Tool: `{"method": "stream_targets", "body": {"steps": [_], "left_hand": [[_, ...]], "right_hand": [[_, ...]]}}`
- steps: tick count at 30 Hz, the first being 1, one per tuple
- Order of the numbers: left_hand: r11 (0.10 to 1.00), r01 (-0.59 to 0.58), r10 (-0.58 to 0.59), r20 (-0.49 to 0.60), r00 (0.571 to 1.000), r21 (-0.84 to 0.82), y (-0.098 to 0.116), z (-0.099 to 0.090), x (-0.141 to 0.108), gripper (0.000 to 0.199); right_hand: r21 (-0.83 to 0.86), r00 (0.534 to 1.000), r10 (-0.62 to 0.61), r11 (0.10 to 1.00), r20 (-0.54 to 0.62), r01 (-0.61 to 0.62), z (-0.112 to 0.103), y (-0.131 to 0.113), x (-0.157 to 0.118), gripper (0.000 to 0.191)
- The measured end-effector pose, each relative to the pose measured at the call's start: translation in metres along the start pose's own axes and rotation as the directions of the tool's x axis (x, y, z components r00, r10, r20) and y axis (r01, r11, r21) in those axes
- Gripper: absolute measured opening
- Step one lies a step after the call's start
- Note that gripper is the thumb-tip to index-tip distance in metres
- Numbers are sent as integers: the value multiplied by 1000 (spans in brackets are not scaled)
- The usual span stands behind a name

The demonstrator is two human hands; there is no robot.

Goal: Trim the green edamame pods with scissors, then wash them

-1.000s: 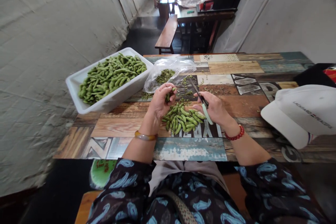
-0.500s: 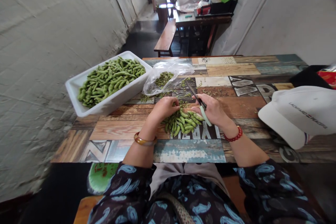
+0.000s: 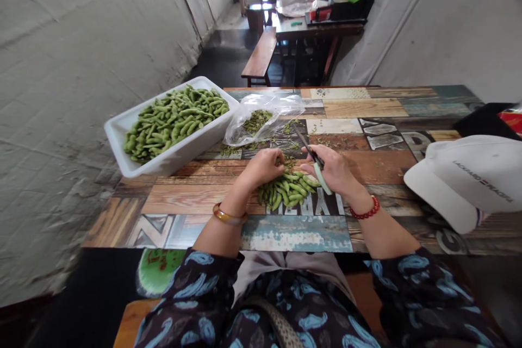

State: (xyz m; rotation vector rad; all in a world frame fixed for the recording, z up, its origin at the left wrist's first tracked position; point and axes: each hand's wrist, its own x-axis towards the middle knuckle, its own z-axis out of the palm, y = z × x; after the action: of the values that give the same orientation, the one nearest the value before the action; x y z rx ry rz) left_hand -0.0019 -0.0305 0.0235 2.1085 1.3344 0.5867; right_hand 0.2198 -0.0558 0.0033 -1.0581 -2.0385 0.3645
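My right hand is closed around scissors with a pale green handle, their dark blades pointing away from me to the upper left. Just left of it, my left hand has its fingers curled together; what they hold, if anything, is hidden. Below both hands lies a loose pile of green soybean pods. Small stem trimmings are scattered beyond my fingers. A white plastic tub at the left holds a heap of pods. Beside it, a clear plastic bag lies open with trimmings inside.
A white cap rests at the right of the patchwork-patterned table, near a black object. Past the far edge stand a wooden bench and another table loaded with bags and boxes. A green round stool shows under the near edge.
The whole view has shifted slightly. Both hands stay over the pod pile in nearly the same pose, the right one still gripping the scissors.
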Motion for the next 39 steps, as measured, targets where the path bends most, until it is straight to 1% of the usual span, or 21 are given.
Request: {"method": "stream_targets", "body": {"steps": [2, 4, 5, 6, 7, 9, 10, 12, 15, 18, 21, 23, 26, 30, 34, 37, 39], "left_hand": [[988, 7, -16, -54, 998, -155, 1, -4, 0, 9], [929, 24, -56, -74, 996, -369, 3, -8, -1, 6], [868, 48, -92, -65, 994, -494, 5, -10, -1, 6], [783, 81, -136, -42, 990, -617, 7, -11, -2, 9], [682, 116, -180, -12, 984, -722, 8, -12, -3, 14], [482, 157, -236, 44, 971, -862, 12, -13, -4, 23], [403, 157, -245, 59, 968, -901, 13, -12, -4, 27], [299, 131, -243, 57, 968, -945, 15, -12, -4, 30], [182, 91, -242, 45, 969, -979, 15, -11, -2, 32], [68, 55, -241, 37, 970, -996, 16, -10, -2, 30], [-24, 29, -255, 34, 966, -999, 18, -7, -3, 31], [-55, 27, -260, 41, 965, -998, 21, -5, -3, 33], [-58, 36, -250, 49, 967, -998, 26, 0, -4, 33], [-23, 63, -216, 66, 974, -998, 31, 6, -6, 31], [12, 72, -176, 69, 982, -997, 34, 9, -7, 35], [35, 70, -186, 63, 981, -997, 36, 10, -6, 38], [42, 70, -201, 60, 978, -997, 35, 10, -6, 35]], "right_hand": [[11, 1000, 7, 1000, -5, -7, 0, -1, 0, 33], [15, 1000, 3, 1000, -12, -3, -1, -2, 1, 34], [18, 1000, 0, 1000, -14, 1, -1, -3, 1, 34], [21, 1000, -3, 1000, -12, 4, 0, -3, 1, 35], [25, 1000, -5, 1000, -9, 5, 0, -3, 1, 35], [27, 1000, -4, 1000, -3, 4, -1, -2, 1, 35], [24, 1000, -3, 1000, -3, 3, -1, -2, 1, 36], [9, 1000, -3, 1000, -6, 4, -1, -2, 0, 37], [-13, 999, -15, 1000, 29, 16, -1, -3, -1, 43], [-4, 996, -57, 998, 69, 57, 1, -4, -3, 50], [-19, 993, -102, 995, 57, 103, 4, -5, -4, 49], [-38, 992, -116, 992, 56, 118, 7, -7, -5, 47], [-35, 991, -122, 992, 63, 124, 9, -10, -6, 46], [-27, 994, -101, 994, 38, 102, 9, -12, -5, 46], [-27, 997, -68, 997, 30, 69, 7, -12, -4, 45], [-14, 998, -60, 998, 20, 60, 6, -12, -3, 46], [-1, 998, -56, 998, 20, 56, 5, -12, -2, 45]]}}
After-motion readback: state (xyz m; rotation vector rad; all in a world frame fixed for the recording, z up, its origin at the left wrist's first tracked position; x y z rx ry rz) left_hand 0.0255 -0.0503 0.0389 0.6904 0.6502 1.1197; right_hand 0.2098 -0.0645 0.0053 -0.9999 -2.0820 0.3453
